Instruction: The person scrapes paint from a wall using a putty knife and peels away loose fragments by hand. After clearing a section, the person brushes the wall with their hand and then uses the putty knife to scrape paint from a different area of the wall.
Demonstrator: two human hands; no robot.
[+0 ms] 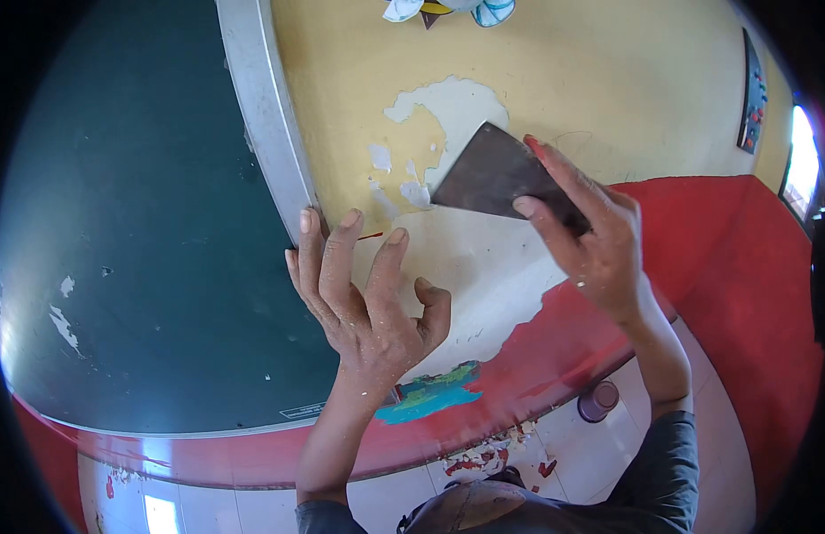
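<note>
My right hand (590,227) is wrapped round a dark flat metal scraper blade (497,169), its fingers over the right end. The blade's left corner meets the wall near small patches of loose yellow paint (416,193). My left hand (368,294) has its fingers spread, holding nothing, with fingertips at the lower end of the board's metal frame (268,98) and over the wall. A pale bare patch (497,276) lies between and around the hands, bordered by yellow paint (350,89) above and red paint (572,329) below.
A dark green board (154,240) fills the left. Turquoise paint (430,400) shows low on the wall. Paint flakes (483,456) and a round brown container (598,401) are on the tiled floor (590,454). A small dark panel (752,93) hangs at the upper right.
</note>
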